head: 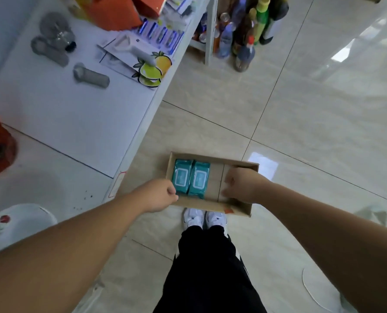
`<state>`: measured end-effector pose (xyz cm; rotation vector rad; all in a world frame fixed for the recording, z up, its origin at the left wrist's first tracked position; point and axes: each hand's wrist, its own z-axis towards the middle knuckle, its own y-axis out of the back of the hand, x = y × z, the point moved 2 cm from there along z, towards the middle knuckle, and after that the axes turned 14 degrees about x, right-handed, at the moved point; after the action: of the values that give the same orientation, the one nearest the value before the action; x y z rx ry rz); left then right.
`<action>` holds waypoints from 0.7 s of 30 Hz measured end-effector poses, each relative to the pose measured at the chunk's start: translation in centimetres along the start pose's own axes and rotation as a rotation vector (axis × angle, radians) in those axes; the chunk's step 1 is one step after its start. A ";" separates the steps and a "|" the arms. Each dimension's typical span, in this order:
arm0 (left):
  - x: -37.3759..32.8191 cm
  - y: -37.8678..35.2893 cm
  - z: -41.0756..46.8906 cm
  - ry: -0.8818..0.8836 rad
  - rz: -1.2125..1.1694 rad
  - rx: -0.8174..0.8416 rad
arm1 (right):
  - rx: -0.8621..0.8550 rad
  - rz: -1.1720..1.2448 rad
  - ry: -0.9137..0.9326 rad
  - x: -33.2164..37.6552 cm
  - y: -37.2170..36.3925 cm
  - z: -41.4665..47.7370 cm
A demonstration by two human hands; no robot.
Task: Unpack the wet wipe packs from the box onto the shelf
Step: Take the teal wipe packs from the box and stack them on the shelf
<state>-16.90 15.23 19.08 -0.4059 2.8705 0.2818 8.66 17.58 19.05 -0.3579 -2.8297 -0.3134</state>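
Your left hand [159, 195] grips the near left corner of the box [213, 205], and your right hand [242, 185] curls over its right side. The white shelf [75, 114] is close on your left. The box hangs low over your shoes [205, 219], with two wet wipe packs [182, 178] side by side in its left half. I think unpacking is under way; next, free one hand and lift a pack onto the shelf. Your right hand's grip inside the box is hidden, and the pack labels are blurry.

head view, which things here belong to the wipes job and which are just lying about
Job: box, wipe packs inside it, shelf, left hand and right hand holding the box.
Lying about: bottles, grey tubes, orange carton, fruit-print card.
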 end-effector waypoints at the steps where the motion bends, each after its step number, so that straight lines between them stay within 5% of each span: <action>1: 0.7 -0.4 2.1 0.015 0.004 -0.001 | -0.001 0.004 -0.016 -0.6 -0.5 2.0; 21: 8.4 -7.9 31.6 0.072 -0.228 -0.066 | 0.018 -0.074 -0.033 -5.6 -5.4 30.7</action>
<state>-16.21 12.63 -14.47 -0.7630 2.8535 0.3271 5.07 18.86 -12.38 -0.2572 -2.8806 -0.2990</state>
